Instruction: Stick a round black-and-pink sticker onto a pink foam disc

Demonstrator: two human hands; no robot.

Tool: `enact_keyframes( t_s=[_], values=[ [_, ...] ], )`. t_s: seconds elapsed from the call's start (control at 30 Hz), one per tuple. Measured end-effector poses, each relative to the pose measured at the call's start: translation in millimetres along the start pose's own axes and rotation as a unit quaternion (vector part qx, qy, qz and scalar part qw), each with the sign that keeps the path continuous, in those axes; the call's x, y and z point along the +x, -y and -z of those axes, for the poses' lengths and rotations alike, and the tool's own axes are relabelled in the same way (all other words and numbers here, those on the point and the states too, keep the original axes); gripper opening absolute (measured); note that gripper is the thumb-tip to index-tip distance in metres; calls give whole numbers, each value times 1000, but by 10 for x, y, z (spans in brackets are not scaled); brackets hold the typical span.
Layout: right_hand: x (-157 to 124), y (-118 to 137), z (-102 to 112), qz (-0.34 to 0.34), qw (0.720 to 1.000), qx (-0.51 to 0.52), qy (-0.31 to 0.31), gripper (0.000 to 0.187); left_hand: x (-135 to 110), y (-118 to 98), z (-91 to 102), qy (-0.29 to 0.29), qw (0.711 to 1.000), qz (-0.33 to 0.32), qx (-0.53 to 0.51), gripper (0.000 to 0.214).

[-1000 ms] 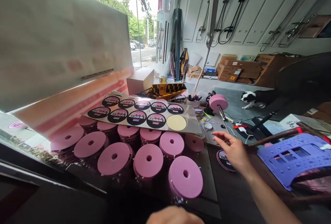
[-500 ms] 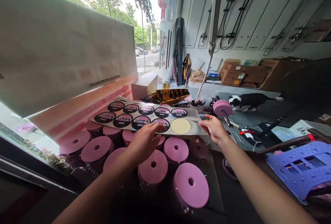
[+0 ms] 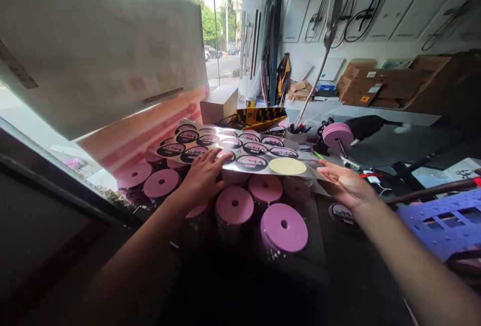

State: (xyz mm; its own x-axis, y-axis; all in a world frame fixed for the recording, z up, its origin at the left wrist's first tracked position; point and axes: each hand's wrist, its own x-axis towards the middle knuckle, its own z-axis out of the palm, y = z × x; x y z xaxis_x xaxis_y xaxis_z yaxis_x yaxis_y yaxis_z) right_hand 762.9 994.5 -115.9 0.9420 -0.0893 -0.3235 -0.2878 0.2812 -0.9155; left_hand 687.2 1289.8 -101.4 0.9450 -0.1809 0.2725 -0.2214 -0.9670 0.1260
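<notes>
A sheet of round black-and-pink stickers (image 3: 251, 162) lies over stacks of pink discs with centre holes. At its near right corner is a bare pale-yellow circle (image 3: 287, 166). Behind it, another row of stickers shows on what looks like a second sheet. My left hand (image 3: 205, 171) rests at the sheet's near edge, fingers spread on top and thumb apart. At the right end, my right hand (image 3: 347, 185) pinches the sheet's edge, its fingers partly hidden. Closest to me stands one stack of pink discs (image 3: 293, 230), with another stack (image 3: 235, 205) to its left.
A pink-disc stack on a rod (image 3: 337, 136) stands to the right, with a black-and-white dog behind it. A blue-purple plastic chair (image 3: 443, 218) is at right. A white box (image 3: 219, 105) and a black-and-yellow striped tray (image 3: 259, 117) sit at the back.
The view has turned and tilted downward. My right hand has closed on the sheet's right end. The top sheet has shifted, and a further row of stickers shows behind it.
</notes>
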Motion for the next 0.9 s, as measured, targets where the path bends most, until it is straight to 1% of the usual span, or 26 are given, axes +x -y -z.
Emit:
enact_keyframes(
  t_s=[0.1, 0.2, 0.27, 0.37, 0.47, 0.53, 0.6, 0.67, 0.7, 0.77, 0.9],
  values=[
    [-116, 2, 119, -16, 1000, 6, -18, 33, -11, 27, -87, -3, 999, 7, 43, 46],
    [-103, 6, 96, 5, 999, -3, -39, 30, 26, 53, -172, -7, 998, 19, 53, 49],
    [-43, 22, 28, 22, 999, -16, -44, 30, 75, 99, -195, 12, 998, 30, 47, 52],
    [102, 69, -80, 41, 997, -50, -39, 33, 194, 236, -176, 36, 998, 38, 34, 50],
    [280, 96, -131, 52, 991, -113, -40, 42, 337, 412, -140, 60, 998, 20, 21, 53],
    [385, 81, -122, 37, 985, -163, -46, 43, 411, 512, -136, 83, 996, 4, 14, 60],
    [456, 45, -96, 6, 979, -201, -38, 31, 453, 582, -152, 98, 995, -7, 9, 63],
    [490, 6, -78, -26, 975, -219, -10, 13, 469, 625, -179, 99, 995, -9, 9, 61],
    [497, -10, -78, -38, 974, -221, 4, 8, 471, 638, -192, 96, 995, -10, 9, 59],
    [505, -36, -96, -48, 974, -221, 19, 8, 467, 651, -214, 90, 996, -11, 9, 55],
    [532, -74, -165, -29, 973, -231, 8, 13, 445, 630, -227, 81, 997, -11, 10, 53]
  ],
)
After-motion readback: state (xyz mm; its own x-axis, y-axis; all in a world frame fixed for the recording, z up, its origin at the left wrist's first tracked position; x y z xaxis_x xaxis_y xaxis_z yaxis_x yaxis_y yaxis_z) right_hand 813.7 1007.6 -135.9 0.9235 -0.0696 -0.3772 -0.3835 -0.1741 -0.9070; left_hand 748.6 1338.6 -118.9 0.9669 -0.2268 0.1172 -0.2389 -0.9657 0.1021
